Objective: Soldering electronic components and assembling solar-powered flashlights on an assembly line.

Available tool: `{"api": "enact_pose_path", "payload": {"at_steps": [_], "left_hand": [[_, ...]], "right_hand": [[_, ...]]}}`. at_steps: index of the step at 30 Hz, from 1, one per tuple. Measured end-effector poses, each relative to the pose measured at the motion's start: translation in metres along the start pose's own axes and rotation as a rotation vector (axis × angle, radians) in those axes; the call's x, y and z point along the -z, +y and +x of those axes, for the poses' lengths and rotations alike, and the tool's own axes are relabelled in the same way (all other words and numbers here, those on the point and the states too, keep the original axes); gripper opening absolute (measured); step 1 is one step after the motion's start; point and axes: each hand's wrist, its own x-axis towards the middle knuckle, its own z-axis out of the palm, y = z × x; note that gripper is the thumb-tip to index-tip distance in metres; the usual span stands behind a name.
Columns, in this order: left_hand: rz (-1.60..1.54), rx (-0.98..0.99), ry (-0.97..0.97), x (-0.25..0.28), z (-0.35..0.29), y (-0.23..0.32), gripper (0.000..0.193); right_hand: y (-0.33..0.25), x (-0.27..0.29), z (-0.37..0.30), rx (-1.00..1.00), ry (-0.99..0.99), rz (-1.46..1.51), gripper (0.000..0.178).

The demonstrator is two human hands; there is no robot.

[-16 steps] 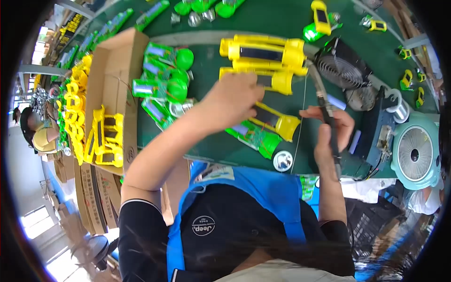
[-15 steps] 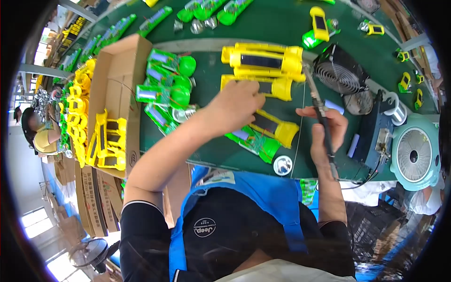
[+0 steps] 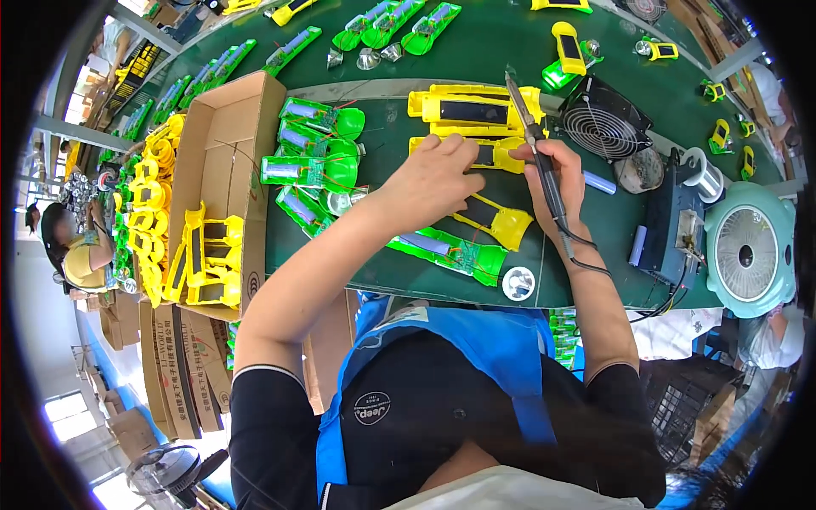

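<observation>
My right hand [image 3: 571,174] grips a soldering iron [image 3: 552,197] like a pen, its tip slanting up and away over the yellow plastic housings [image 3: 472,111]. My left hand [image 3: 432,180] is closed, with curled fingers over the second housing from the back; what they pinch is hidden. Just beneath that hand lies another yellow housing [image 3: 510,228] with a dark panel, partly covered. Nearer to me rests an opened green lamp body [image 3: 463,255] with a battery and circuit board, a silver reflector [image 3: 518,284] at its end.
At left, a cardboard box [image 3: 223,127] holds yellow housings beside several green lamp bodies [image 3: 319,172]. To the right stand a black fan [image 3: 605,119], a soldering station [image 3: 667,242], a solder spool [image 3: 704,181] and a mint-green fan [image 3: 746,257]. A cord hangs by my right forearm.
My right hand has moved left and away from me, bringing the soldering iron across the yellow housings. My left hand stays over the housings, nearly unmoved. The view has shifted slightly.
</observation>
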Motion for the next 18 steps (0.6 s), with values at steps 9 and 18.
{"api": "enact_pose_path", "payload": {"at_steps": [9, 18], "left_hand": [[-0.109, 0.02, -0.068, 0.03, -0.064, 0.037, 0.058], [-0.294, 0.333, 0.295, 0.05, -0.093, 0.036, 0.057]], "right_hand": [[0.001, -0.001, 0.0, 0.108, -0.07, -0.247, 0.04], [-0.015, 0.044, -0.063, -0.041, 0.009, -0.186, 0.038]]}}
